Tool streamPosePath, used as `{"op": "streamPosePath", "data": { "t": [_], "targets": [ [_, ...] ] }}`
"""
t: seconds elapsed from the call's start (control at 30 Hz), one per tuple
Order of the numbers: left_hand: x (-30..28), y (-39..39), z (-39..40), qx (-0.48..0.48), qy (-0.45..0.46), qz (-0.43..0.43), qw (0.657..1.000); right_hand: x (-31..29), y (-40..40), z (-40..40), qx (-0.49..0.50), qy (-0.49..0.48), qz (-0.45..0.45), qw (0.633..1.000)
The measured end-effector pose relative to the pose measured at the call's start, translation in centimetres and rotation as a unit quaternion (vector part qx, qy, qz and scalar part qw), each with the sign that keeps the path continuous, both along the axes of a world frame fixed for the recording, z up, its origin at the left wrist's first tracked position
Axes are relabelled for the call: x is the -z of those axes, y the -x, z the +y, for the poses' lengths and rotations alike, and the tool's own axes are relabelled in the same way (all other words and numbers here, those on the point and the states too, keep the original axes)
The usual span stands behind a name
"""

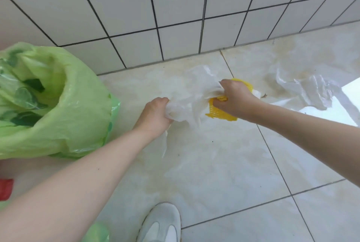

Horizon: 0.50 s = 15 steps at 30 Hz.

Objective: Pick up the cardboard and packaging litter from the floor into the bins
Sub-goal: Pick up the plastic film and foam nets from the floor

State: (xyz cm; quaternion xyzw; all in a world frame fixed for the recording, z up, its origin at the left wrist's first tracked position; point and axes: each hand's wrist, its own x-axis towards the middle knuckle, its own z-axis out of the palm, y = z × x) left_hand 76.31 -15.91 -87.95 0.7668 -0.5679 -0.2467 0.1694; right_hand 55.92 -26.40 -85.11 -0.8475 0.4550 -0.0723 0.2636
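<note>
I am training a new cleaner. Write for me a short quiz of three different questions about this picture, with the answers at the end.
1. True or false: the right hand grips both the white wrapping paper and the yellow foam net.
2. Which side of the view shows the bin with the green bag? A) left B) right C) bottom centre
3. Fill in: the left hand grips the white ____.

Key: 1 true; 2 A; 3 wrapping paper. Note for the trainee: a clear plastic sheet lies on the floor to the right, not yet picked up.
</note>
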Motion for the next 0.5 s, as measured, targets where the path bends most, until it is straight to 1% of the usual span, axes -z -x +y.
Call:
{"op": "streamPosePath", "data": {
  "t": [0.07,0.13,0.2,0.3,0.4,0.43,0.5],
  "targets": [
    [-1.0,-1.1,0.6,-0.022,0.013,-0.007,1.000,-0.9,-1.6,0.9,-0.005,-0.015,-0.012,1.000],
    [-2.5,-2.3,1.0,-0.043,0.050,-0.022,0.998,-2.2,-3.3,1.6,0.021,-0.042,-0.040,0.998],
    [-4.7,-3.6,1.4,-0.058,0.107,-0.056,0.991,-3.7,-5.2,2.3,0.042,-0.106,-0.087,0.990],
    [-8.8,-5.7,2.1,-0.105,0.208,-0.107,0.967,-6.3,-8.9,3.3,0.045,-0.244,-0.200,0.948],
    [-12.4,-8.7,3.4,-0.132,0.257,-0.138,0.947,-8.5,-13.4,4.4,0.025,-0.298,-0.258,0.919],
    [-13.2,-9.8,3.8,-0.142,0.265,-0.133,0.944,-9.2,-14.9,4.8,0.021,-0.313,-0.267,0.911],
    [-14.8,-12.3,4.9,-0.176,0.272,-0.096,0.941,-10.5,-17.9,5.6,0.006,-0.336,-0.277,0.900]
  ]
}}
